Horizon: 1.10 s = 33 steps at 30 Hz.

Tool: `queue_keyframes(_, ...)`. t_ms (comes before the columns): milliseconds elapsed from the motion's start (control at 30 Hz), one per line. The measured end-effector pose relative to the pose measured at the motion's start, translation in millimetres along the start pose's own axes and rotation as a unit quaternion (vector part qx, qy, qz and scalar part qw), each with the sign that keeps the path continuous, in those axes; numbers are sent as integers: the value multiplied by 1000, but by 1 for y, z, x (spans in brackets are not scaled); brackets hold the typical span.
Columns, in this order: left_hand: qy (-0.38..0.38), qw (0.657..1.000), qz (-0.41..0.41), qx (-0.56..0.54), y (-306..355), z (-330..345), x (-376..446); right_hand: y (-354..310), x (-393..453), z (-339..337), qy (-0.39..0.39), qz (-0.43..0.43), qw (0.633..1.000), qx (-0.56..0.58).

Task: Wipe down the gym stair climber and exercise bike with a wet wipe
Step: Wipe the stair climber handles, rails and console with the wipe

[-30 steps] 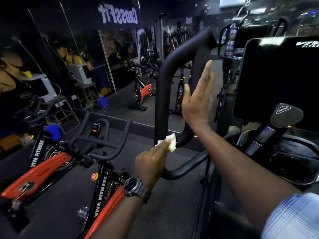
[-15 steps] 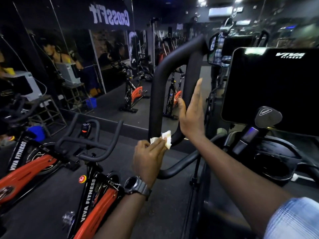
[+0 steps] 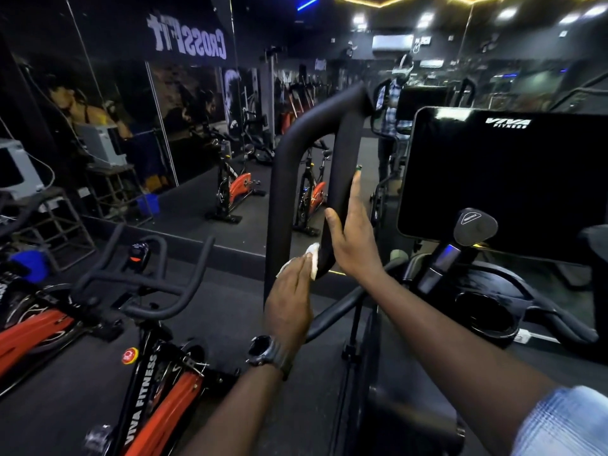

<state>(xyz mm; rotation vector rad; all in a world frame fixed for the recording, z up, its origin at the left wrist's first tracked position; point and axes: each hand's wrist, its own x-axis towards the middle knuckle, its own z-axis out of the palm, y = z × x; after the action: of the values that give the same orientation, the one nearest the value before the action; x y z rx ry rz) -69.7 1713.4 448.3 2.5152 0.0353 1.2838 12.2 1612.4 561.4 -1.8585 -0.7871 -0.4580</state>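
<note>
While pressed against the black handlebar loop [image 3: 286,166] of the stair climber [image 3: 503,179], left hand [image 3: 289,301] w/ white wet wipe [image 3: 312,258] trapped under fingertips, fingers [image 3: 301,268] together & roughly straight, flat on the wipe rather than curled round it; wipe sticking out just past the fingertips, touching the lower inner curve of the loop. Wristwatch [image 3: 263,350] on left wrist, forearm reaching up from bottom of view. Right hand [image 3: 353,235] beside it, open palm laid along inner upright bar of same loop, fingers together & extended upward, thumb [image 3: 332,222] spread off to the other side of the bar, nothing gripped; plaid sleeve [image 3: 566,422] at lower right. Wipe just below right thumb, between the two hands. Well right of right-hand fingers: dark console screen w/ VIVA logo, and below it a round cup holder [image 3: 487,314] in the console tray, contents too dark to tell. Left of left-hand fingers & lower: red/black exercise bike [image 3: 158,390] marked VIVA FITNESS, handlebars [image 3: 144,281] well apart from either hand. Beyond the fingertips: mirror wall [image 3: 184,133] w/ reversed CrossFit lettering, more bikes reflected.
</note>
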Motion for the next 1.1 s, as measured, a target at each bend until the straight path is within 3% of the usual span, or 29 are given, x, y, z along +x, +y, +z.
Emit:
queue_keyframes(133, 27, 986, -122, -110, 45, 11, 32, -1, 2, -6, -9, 72, 988, 135)
queue_keyframes(267, 39, 997, -52, -42, 17, 9, 2, 5, 2, -14, -43, 222, 915, 334)
queue_keyframes(367, 34, 998, -50, 18, 10, 13, -14, 1, -9, -20, -106, 269, 882, 372)
queue_keyframes(500, 34, 984, -165, -49, 63, 23, 41, -3, -10, -23, -139, 285, 862, 396)
queue_keyframes(567, 39, 981, -181, -64, 75, 24, 56, -6, -5, -29, -144, 280, 865, 391)
queue_keyframes(800, -30, 998, -16, 44, 37, 26, 0, 2, -6, -37, -158, 283, 856, 404)
queue_keyframes(967, -39, 999, 7, -4, 56, 10, 62, -1, 3, -38, -164, 292, 832, 441)
queue_keyframes(1100, -21, 991, 94, 88, 56, 16, 78, 2, 5, -44, -177, 290, 807, 484)
